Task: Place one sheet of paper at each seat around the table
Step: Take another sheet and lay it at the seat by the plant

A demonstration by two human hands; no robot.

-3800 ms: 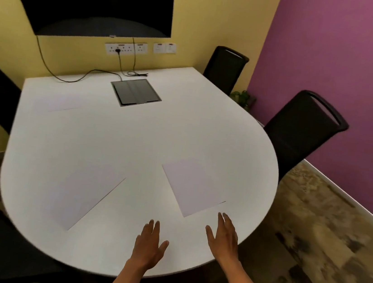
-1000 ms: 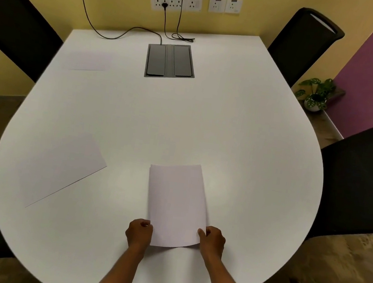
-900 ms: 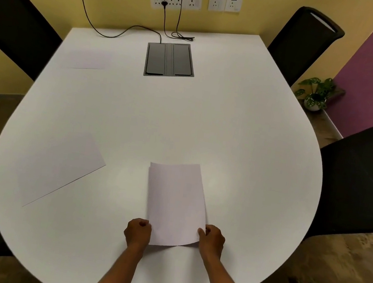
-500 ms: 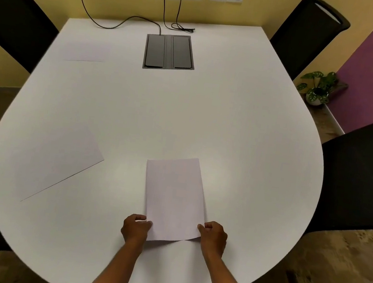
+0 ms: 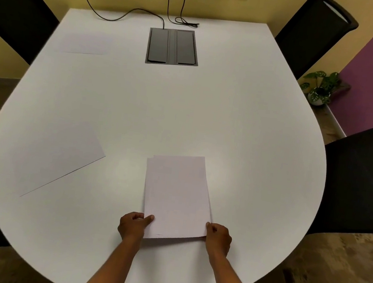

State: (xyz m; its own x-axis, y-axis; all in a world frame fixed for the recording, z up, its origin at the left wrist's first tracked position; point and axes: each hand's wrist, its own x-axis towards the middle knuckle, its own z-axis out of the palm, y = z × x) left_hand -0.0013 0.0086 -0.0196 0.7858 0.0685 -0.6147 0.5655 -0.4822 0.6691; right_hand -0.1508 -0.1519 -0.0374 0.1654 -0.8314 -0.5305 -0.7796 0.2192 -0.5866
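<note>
While both hands pinch its near corners, left hand point(image 5: 133, 225) and right hand point(image 5: 218, 239), the paper point(image 5: 177, 197) (two sheets, edges offset) lies on the table point(image 5: 207, 120) near its front edge.

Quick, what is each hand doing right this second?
Left hand: pinches the near left edge of the paper stack.
Right hand: pinches the same stack at its near right corner.

No readable text, label or number shows on anything in view
</note>
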